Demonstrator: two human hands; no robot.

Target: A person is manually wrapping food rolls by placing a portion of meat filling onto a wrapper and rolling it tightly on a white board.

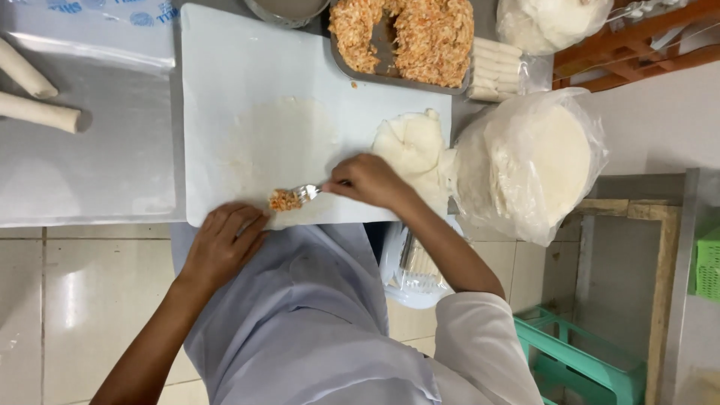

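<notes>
A thin, round, translucent wrapper (279, 150) lay flat on the white board (225, 67), close to the board's near edge. On the wrapper's near rim sat a small heap of orange-and-white shredded filling (283, 200), still touching the tines of a metal fork (306, 193). The right hand (367, 181) was closed around the fork's handle, pinching it from the right. The left hand (223, 244) rested with fingers loosely curled on the board's near edge, its fingertips touching the wrapper's rim just beside the filling.

At the board's far right corner stood a metal tray (379, 71) heaped with the same filling, with a gap scooped through its middle. A crumpled white cloth (412, 146) lay on the board's right edge, just beyond the right hand. Right of it, off the board, a clear plastic bag held a stack of round pale wrappers (544, 161); another clear bag (551, 22) sat at the far right. Pale finished rolls (495, 71) lay stacked beside the tray, and two more rolls (34, 94) lay on a grey sheet (90, 165) at the worktop's left edge. That sheet had small blue printing along its far edge.
</notes>
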